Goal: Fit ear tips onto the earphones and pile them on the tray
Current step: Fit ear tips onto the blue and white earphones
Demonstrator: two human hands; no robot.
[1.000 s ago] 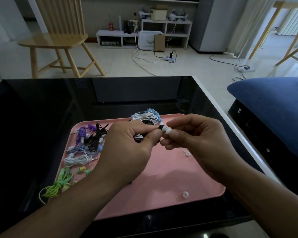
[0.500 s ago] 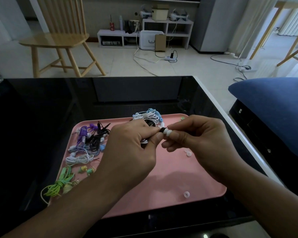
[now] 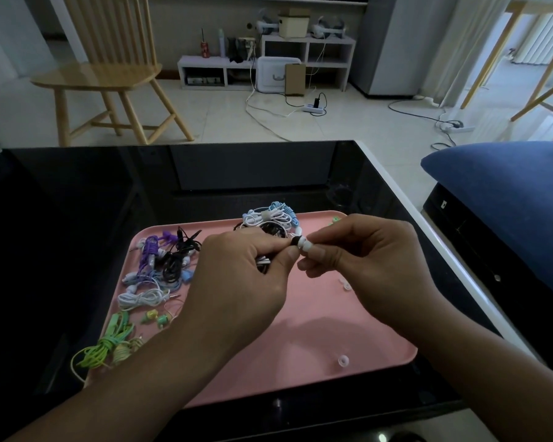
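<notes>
Grip, right hand [image 3: 358, 260]: thumb and forefinger pinch a white ear tip [image 3: 306, 245], pushing it against the black earbud [image 3: 295, 241]. Compared with a second ago the tip sits closer on the bud's nozzle, the gap between the two nearly gone; whether it is fully seated cannot be told.

Grip, left hand [image 3: 237, 282]: fingers curled round the earbud and its bunched black-and-white cable [image 3: 264, 262], thumb pressed up near the tip. This hand has shifted little in the last second; both hands hover above the middle of the pink tray [image 3: 316, 320].

Meaning for the task, as a judgement: this fitting is near its end; the earphone must then be laid on the tray with the others.

Stock on the tray, placed from its centre:
- white and blue coiled earphones [image 3: 273, 218], far edge, just behind the hands
- purple set [image 3: 150, 250] and black set [image 3: 176, 260], far left
- white coiled set [image 3: 144, 298], left
- green earphones [image 3: 109, 346], near-left corner, cable hanging over the rim
- loose clear ear tip [image 3: 343, 360], near right
- another loose tip [image 3: 345, 284], right, beneath the right hand
</notes>
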